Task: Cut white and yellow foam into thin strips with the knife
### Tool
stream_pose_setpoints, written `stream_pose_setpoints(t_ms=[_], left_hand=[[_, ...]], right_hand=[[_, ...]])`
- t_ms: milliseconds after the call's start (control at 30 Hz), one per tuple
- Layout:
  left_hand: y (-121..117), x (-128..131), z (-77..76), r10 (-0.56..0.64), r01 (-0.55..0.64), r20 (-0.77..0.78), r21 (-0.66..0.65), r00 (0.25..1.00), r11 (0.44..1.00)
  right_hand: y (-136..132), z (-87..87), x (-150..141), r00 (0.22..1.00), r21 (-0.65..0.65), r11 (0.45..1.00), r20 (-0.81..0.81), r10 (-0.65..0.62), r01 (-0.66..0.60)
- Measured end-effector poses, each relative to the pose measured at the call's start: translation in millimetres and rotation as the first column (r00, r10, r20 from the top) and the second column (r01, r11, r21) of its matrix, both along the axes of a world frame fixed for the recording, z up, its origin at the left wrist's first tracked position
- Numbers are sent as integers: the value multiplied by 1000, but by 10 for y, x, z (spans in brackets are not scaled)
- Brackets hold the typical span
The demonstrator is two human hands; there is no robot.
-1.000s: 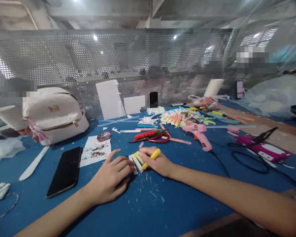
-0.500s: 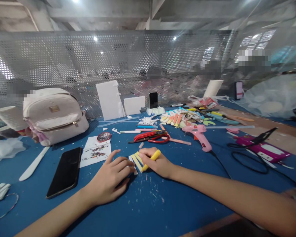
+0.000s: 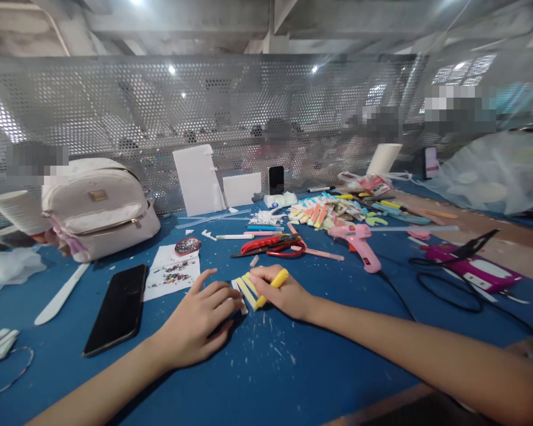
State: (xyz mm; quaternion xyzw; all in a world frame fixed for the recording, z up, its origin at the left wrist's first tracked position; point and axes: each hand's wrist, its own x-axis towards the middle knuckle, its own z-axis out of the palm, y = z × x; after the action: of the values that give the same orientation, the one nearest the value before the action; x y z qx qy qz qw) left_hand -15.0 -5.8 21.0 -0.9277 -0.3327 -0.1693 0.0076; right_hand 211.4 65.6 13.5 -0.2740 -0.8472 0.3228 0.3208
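Centrally, yellow strips (image 3: pixel 246 290) lie on the blue desk (image 3: pixel 266 367), between both hands. The right hand (image 3: pixel 284 294) is closed around a yellow knife (image 3: pixel 272 286), tip at the strips. The left hand (image 3: pixel 199 322) presses them down, fingers spread, gripping nothing. A phone (image 3: pixel 118 307) lies left, red scissors (image 3: pixel 278 244) beyond.

Nothing legible anywhere. Gold badge on the backpack (image 3: pixel 97 194) at far left too small to read; printing on the red packet (image 3: pixel 375 183) at far right blurred; phone (image 3: pixel 118 308) screen near left dark.
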Motion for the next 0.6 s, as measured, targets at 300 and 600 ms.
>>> stream_pose_setpoints(t_ms=[300,600], left_hand=[[7,8,24,-6,6,5,-1,1000,1000],[4,9,24,-1,1,0,-11,1000,1000]], right_hand=[[-1,2,-2,1000,-9,1000,-5,9,-9],[-3,10,3,1000,2,1000,9,19,-19]])
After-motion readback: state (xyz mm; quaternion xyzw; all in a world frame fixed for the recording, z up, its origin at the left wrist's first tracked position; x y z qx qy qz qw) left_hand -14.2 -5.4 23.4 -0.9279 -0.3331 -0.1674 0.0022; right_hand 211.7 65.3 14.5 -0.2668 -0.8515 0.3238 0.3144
